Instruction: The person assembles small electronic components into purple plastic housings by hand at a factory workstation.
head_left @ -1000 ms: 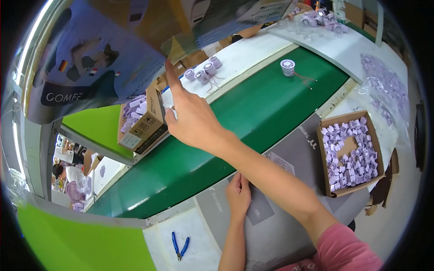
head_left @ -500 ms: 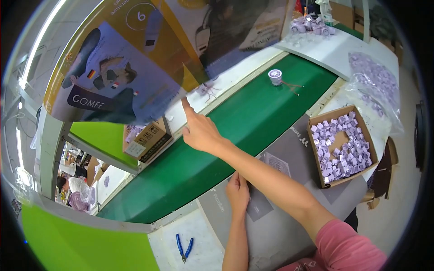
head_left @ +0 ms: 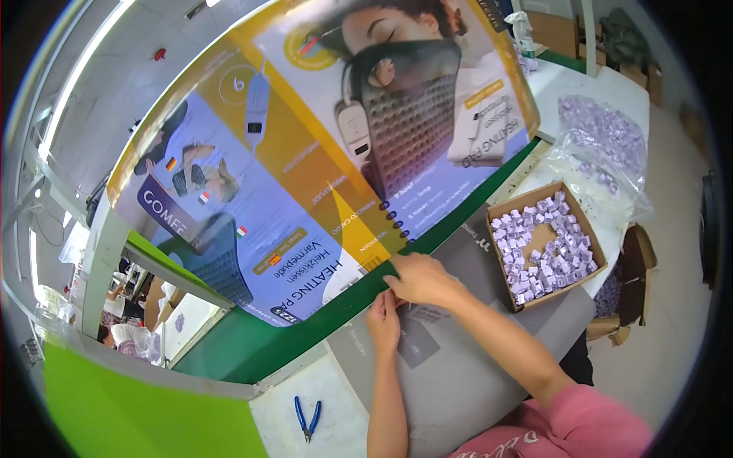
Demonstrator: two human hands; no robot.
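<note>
A large printed sheet (head_left: 305,168) looms beyond a grey mat (head_left: 466,374), with the right hand (head_left: 424,281) and left hand (head_left: 384,324) close by.
The hands meet near the mat's far edge, fingers bunched close; whether they pinch anything, I cannot tell. A cardboard tray (head_left: 565,289) of small lilac parts (head_left: 557,267) sits at the mat's right; blue-handled pliers (head_left: 307,420) lie to its left; a green belt (head_left: 237,351) runs beyond.
</note>
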